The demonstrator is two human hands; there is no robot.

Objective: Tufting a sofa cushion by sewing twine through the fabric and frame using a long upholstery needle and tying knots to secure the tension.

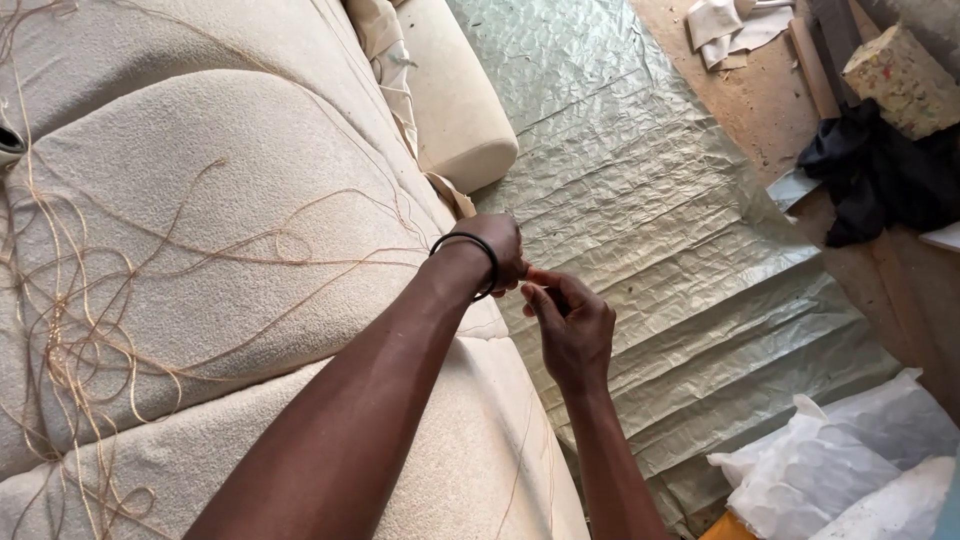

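My left hand (497, 252), with a black band at the wrist, is closed at the right edge of a cream upholstered cushion (230, 190). My right hand (572, 322) sits just beside it, thumb and fingers pinched together. Both hands appear to pinch thin tan twine (300, 258) that runs leftward across the cushion into a loose tangle (70, 340). What lies between the fingertips is too small to make out.
A crinkled pale-green sheet (650, 200) covers the floor to the right. A cream bolster (455, 95) lies at the top. White plastic bags (850, 470) sit bottom right; black cloth (870, 170), a foam block (905, 80) and wood scraps sit top right.
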